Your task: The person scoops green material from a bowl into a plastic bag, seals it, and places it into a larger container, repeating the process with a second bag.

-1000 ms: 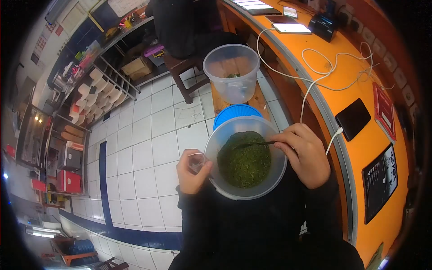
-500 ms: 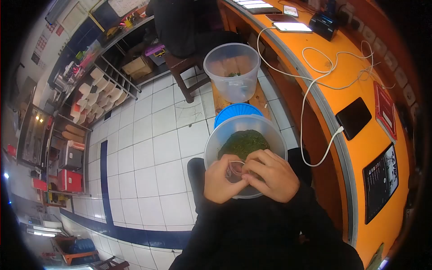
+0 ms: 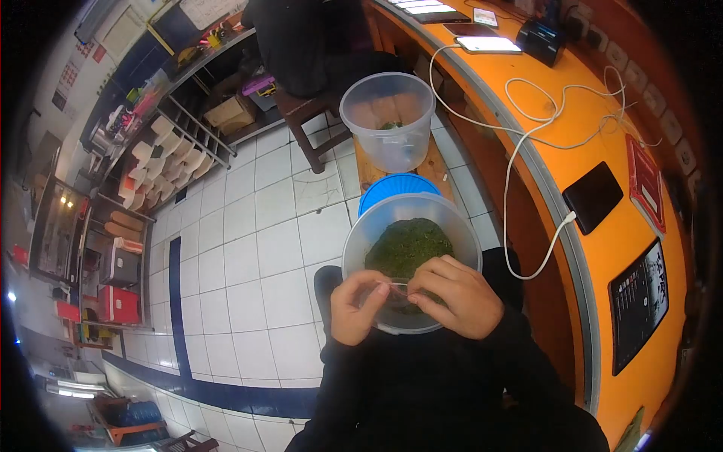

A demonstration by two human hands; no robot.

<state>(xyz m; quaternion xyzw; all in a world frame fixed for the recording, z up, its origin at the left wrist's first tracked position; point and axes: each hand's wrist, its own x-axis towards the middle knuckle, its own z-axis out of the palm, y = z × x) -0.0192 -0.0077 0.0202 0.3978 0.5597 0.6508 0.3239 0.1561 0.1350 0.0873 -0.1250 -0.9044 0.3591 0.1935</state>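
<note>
My left hand (image 3: 354,310) and my right hand (image 3: 459,298) are close together over the near side of a translucent bucket (image 3: 352,242). Between their closed fingertips they pinch a small clear plastic piece (image 3: 394,288) with a thin pale edge; its exact kind is too small to make out. Inside the bucket, beyond my fingers, lies a mound of finely chopped green leaves (image 3: 409,242). The bucket sits between my knees, its near rim partly behind my hands.
Behind the bucket are a blue ribbed lid (image 3: 399,182) and a second translucent bucket (image 3: 388,143) on a wooden bench (image 3: 369,169). An orange counter (image 3: 595,279) with phones, a tablet and a white cable runs along the right. Another person (image 3: 290,49) sits ahead on a stool.
My left hand has turned and shifted slightly left and down, so the fingertips are a little farther apart. The plastic piece's pale edge now runs straight between them. My right hand has barely moved.
</note>
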